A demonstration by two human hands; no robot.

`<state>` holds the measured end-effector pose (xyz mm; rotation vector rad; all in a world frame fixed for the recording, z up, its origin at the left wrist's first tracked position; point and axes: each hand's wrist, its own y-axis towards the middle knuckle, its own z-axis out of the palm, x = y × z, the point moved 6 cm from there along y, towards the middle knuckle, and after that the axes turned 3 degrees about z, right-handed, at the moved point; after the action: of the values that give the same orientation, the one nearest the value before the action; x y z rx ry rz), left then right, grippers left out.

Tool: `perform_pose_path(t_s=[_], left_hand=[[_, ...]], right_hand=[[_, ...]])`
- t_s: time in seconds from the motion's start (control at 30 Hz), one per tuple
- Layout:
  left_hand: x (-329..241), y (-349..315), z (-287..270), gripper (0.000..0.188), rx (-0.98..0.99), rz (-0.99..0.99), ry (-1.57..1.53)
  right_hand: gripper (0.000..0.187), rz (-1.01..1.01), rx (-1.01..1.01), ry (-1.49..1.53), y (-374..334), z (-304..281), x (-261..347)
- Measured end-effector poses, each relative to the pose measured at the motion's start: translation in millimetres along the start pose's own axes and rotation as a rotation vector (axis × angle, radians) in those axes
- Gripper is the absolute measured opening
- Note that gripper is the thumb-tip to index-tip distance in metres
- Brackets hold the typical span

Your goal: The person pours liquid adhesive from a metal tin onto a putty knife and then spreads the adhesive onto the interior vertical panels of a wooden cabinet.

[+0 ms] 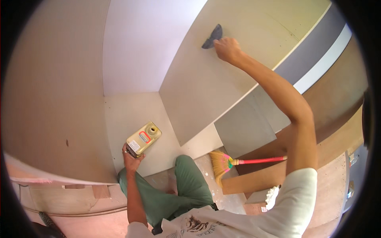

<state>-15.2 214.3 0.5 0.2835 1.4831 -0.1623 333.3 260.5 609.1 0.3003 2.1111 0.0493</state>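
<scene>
Against one beige panel point(198, 91), my right hand point(228, 50) holds one dark cloth-like piece point(214, 35) in closed fingers, while my left hand point(131, 160) grips one yellowish container point(143, 139) by its near end, over one pale board point(129, 109).

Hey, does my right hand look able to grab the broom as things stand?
Probably not right away: your right hand is holding a dark pad up at the panel, though the broom itself looks uncovered.
</scene>
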Motion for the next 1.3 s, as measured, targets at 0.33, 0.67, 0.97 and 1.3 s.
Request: perform_pose_path(t_s=[0.33, 0.67, 0.97, 1.3], left_hand=[[-21.9, -3.6, 4.3, 0.115, 0.015, 0.067, -0.024], [-20.3, -2.6, 16.8, 0.109, 0.020, -0.023, -0.236], [-14.8, 0.3, -5.7, 0.116, -0.008, 0.013, 0.098], [-13.5, -0.5, -10.6, 0.113, 0.010, 0.063, 0.072]], right_hand=[[0.029, 0.202, 0.140, 0.011, 191.6, 73.4, 51.0], [0.024, -0.002, 0.227, -0.121, 51.6, 71.9, 21.5], [0.014, -0.065, 0.142, -0.208, -122.7, -31.5, -27.6], [0.038, 0.001, -0.054, -0.116, -284.2, -77.5, -36.6]])
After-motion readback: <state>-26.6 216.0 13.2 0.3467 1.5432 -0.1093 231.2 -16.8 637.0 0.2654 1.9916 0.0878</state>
